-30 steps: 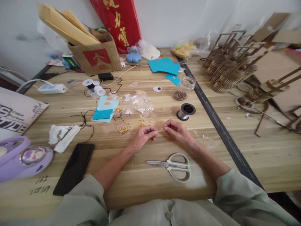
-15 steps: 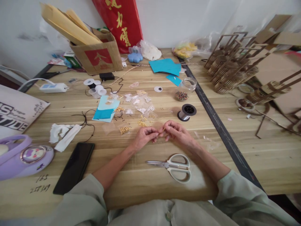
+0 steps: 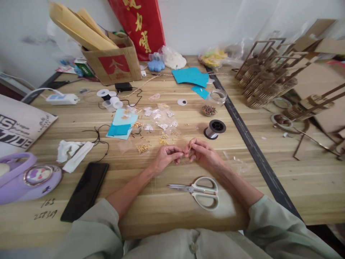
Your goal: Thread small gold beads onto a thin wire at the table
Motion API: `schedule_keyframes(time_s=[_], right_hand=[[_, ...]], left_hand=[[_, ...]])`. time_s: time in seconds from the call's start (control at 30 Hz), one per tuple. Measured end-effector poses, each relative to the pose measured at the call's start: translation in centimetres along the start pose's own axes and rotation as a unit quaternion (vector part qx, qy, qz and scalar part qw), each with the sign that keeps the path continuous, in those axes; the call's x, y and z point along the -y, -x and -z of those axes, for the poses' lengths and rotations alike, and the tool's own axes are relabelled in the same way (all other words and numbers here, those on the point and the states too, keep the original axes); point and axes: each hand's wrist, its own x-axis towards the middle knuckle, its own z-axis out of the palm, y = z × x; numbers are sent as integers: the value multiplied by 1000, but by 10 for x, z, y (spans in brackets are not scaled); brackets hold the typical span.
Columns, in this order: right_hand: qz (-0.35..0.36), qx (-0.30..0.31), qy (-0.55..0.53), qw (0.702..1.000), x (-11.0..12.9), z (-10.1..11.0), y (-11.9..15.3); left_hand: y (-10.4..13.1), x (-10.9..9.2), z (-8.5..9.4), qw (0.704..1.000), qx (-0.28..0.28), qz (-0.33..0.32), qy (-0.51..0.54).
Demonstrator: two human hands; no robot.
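Observation:
Over the table in front of me, my left hand (image 3: 170,155) and my right hand (image 3: 202,151) meet with their fingertips pinched. A short string of gold beads (image 3: 190,148) shows at the right fingers. What the left fingertips pinch is too small to make out. Just beyond the hands lie loose gold beads (image 3: 163,139), and another gold pile (image 3: 142,148) is to the left. A spool of thin wire (image 3: 215,129) stands beyond my right hand. Scissors (image 3: 206,192) with pale handles lie closed between my forearms.
Several small bags of silver beads (image 3: 157,116) lie mid-table beside blue sheets (image 3: 120,130). A glass jar (image 3: 217,97) rests on its side, dark beads at its mouth. The phone (image 3: 84,192) lies by my left forearm. Bamboo baskets (image 3: 265,79) stand at back right.
The gold bead string shows slightly more at my right fingers. Both hands stay nearly in place; the whole view has shifted a little.

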Motion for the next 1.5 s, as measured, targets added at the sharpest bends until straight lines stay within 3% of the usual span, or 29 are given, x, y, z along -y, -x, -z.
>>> schedule_keyframes(time_s=[0.63, 0.8, 0.97, 1.13, 1.33, 1.4, 1.5], right_hand=[[-7, 0, 7, 1000, -1, 0, -1], [26, -3, 96, 995, -1, 2, 0], [49, -3, 239, 970, -2, 1, 3], [99, -39, 372, 922, -2, -4, 5], [145, -26, 454, 879, 0, -2, 4], [138, -27, 445, 884, 0, 1, 3], [75, -32, 390, 917, 4, 4, 2]], left_hand=[[2, -8, -3, 1000, 15, 0, -4], [2, -7, -4, 1000, 13, 4, 6], [2, -8, -4, 1000, 10, 0, 4], [1, -6, -4, 1000, 4, -1, -7], [0, -3, -2, 1000, -11, -5, -17], [0, -5, -3, 1000, -24, -5, -20], [1, -11, -3, 999, -47, -12, -24]])
